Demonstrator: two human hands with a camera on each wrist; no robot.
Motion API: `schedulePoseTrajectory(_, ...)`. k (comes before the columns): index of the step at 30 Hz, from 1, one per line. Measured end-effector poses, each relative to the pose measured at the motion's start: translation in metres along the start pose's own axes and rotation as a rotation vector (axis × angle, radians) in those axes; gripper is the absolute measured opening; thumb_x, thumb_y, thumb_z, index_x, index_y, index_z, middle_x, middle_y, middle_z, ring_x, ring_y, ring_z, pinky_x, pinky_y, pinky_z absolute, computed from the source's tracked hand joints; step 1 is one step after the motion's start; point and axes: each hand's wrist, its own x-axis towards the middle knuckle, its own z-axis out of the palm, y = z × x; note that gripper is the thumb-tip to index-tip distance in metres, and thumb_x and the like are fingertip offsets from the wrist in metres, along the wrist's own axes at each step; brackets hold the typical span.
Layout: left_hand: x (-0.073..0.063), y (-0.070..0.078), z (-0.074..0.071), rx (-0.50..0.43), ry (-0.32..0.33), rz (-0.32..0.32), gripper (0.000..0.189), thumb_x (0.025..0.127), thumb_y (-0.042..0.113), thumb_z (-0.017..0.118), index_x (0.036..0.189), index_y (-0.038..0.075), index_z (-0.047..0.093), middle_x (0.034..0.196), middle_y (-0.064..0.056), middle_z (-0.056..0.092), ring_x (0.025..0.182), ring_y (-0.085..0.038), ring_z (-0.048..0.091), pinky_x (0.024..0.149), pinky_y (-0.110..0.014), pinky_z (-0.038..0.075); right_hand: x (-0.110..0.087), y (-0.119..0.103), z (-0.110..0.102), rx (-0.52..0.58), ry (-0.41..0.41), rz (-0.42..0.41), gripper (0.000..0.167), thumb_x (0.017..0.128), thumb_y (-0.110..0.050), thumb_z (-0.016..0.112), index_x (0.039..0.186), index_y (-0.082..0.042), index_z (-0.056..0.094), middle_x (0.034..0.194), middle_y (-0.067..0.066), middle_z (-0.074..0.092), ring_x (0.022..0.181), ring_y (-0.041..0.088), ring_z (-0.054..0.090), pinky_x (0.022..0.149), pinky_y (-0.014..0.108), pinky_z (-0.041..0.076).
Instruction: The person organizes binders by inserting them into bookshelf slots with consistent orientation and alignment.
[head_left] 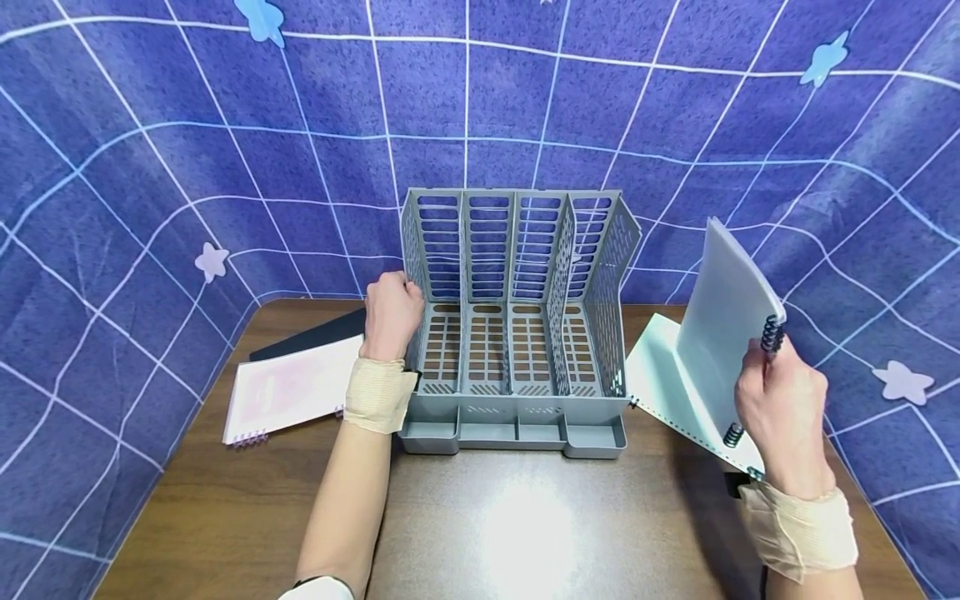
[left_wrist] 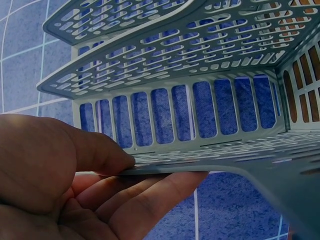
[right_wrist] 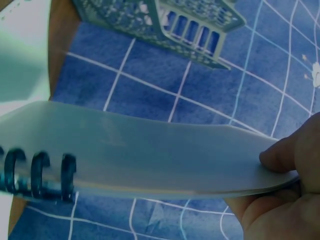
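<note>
A grey desktop file organizer (head_left: 517, 407) with upright slotted dividers stands in the middle of the table. My left hand (head_left: 393, 317) pinches the edge of its left side wall; in the left wrist view the thumb lies on the inner face and the fingers (left_wrist: 145, 200) beneath. Off to the right, my right hand (head_left: 783, 408) holds up a spiral notebook (head_left: 723, 325) with a frosted cover and dark coils, gripping it by the coil edge. Thumb above and fingers below clamp that notebook (right_wrist: 150, 150) in the right wrist view. Below it lies a mint-green spiral notebook (head_left: 652, 379).
Left of the organizer, a pale pink spiral notebook (head_left: 292, 387) overlaps a dark flat item (head_left: 311, 335). A blue cloth (head_left: 315, 167) with a white grid and stars hangs behind and at the sides. Small open trays (head_left: 491, 432) line the organizer's front.
</note>
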Motion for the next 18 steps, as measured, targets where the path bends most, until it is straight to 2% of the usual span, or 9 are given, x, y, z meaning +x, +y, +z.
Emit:
schedulePoseTrajectory(5, 0.001, -0.002, 0.001, -0.001, 0.009, 0.015, 0.024, 0.095, 0.010, 0.052, 0.074, 0.002, 0.060, 0.082, -0.029, 0.068, 0.081, -0.051, 0.069, 0.071, -0.059, 0.053, 0.002, -0.009, -0.002, 0.067, 0.020, 0.060, 0.023, 0.102, -0.014, 0.055, 0.104, 0.007, 0.066, 0.075, 0.033, 0.064, 0.069, 0.059, 0.057, 0.065, 0.066, 0.037)
schedulePoseTrajectory(7, 0.001, -0.002, 0.001, 0.002, 0.007, 0.012, 0.025, 0.095, 0.010, 0.051, 0.073, 0.003, 0.058, 0.080, -0.028, 0.067, 0.079, -0.050, 0.068, 0.070, -0.058, 0.052, 0.002, -0.013, -0.004, 0.076, 0.028, 0.084, 0.024, 0.101, -0.015, 0.055, 0.100, 0.006, 0.065, 0.074, 0.033, 0.064, 0.069, 0.058, 0.057, 0.066, 0.065, 0.037)
schedulePoseTrajectory(9, 0.001, -0.001, 0.001, 0.003, 0.004, 0.007, 0.024, 0.096, 0.011, 0.051, 0.073, 0.004, 0.058, 0.079, -0.027, 0.067, 0.078, -0.049, 0.068, 0.070, -0.058, 0.052, 0.003, -0.017, -0.006, 0.068, 0.033, 0.112, 0.024, 0.101, -0.018, 0.055, 0.094, 0.004, 0.064, 0.071, 0.029, 0.063, 0.067, 0.055, 0.057, 0.063, 0.056, 0.038)
schedulePoseTrajectory(13, 0.001, 0.000, 0.001, 0.000, -0.011, -0.005, 0.024, 0.097, 0.011, 0.050, 0.075, 0.004, 0.059, 0.080, -0.026, 0.067, 0.079, -0.048, 0.068, 0.071, -0.057, 0.053, 0.006, -0.027, -0.010, 0.088, 0.053, 0.161, 0.026, 0.101, -0.020, 0.055, 0.091, 0.003, 0.065, 0.076, 0.028, 0.066, 0.071, 0.051, 0.060, 0.066, 0.051, 0.036)
schedulePoseTrajectory(16, 0.001, -0.001, 0.002, -0.005, -0.014, -0.016, 0.024, 0.097, 0.012, 0.050, 0.077, 0.004, 0.061, 0.082, -0.025, 0.068, 0.081, -0.047, 0.069, 0.071, -0.057, 0.053, 0.007, -0.034, -0.014, 0.111, 0.077, 0.188, 0.028, 0.100, -0.019, 0.057, 0.089, 0.004, 0.065, 0.080, 0.026, 0.068, 0.070, 0.028, 0.062, 0.068, 0.047, 0.036)
schedulePoseTrajectory(18, 0.001, -0.001, 0.002, -0.005, -0.010, -0.020, 0.024, 0.097, 0.012, 0.051, 0.077, 0.004, 0.062, 0.082, -0.025, 0.069, 0.081, -0.047, 0.069, 0.070, -0.057, 0.053, 0.008, -0.038, -0.017, 0.113, 0.097, 0.199, 0.028, 0.100, -0.019, 0.057, 0.084, 0.004, 0.064, 0.073, 0.017, 0.066, 0.064, 0.009, 0.053, 0.066, 0.040, 0.033)
